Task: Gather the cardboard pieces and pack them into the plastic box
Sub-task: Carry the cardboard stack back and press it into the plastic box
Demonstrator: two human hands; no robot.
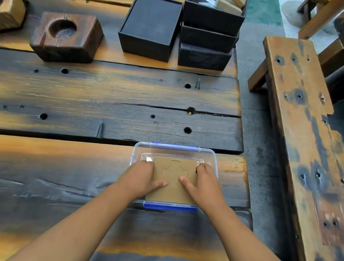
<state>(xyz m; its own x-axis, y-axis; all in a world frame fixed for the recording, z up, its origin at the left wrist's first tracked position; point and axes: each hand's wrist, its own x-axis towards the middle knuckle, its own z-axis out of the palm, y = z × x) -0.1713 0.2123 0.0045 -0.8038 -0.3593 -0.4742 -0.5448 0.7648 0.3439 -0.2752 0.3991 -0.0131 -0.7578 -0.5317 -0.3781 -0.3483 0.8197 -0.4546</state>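
Observation:
A clear plastic box (210,157) with blue clips stands near the table's front right edge. A flat brown cardboard piece (174,173) with a cut outline lies over its opening, its near edge sticking out past the box rim. My left hand (141,178) holds the piece's left side, thumb on top. On the right side, my right hand (202,182) grips it the same way. Whether other pieces lie under it is hidden.
Black boxes (150,26) stand at the back of the wooden table (85,100), one stack (208,38) topped with wood and paper scraps. Two wooden blocks (66,36) with round hollows sit at back left. A wooden bench (299,122) runs along the right.

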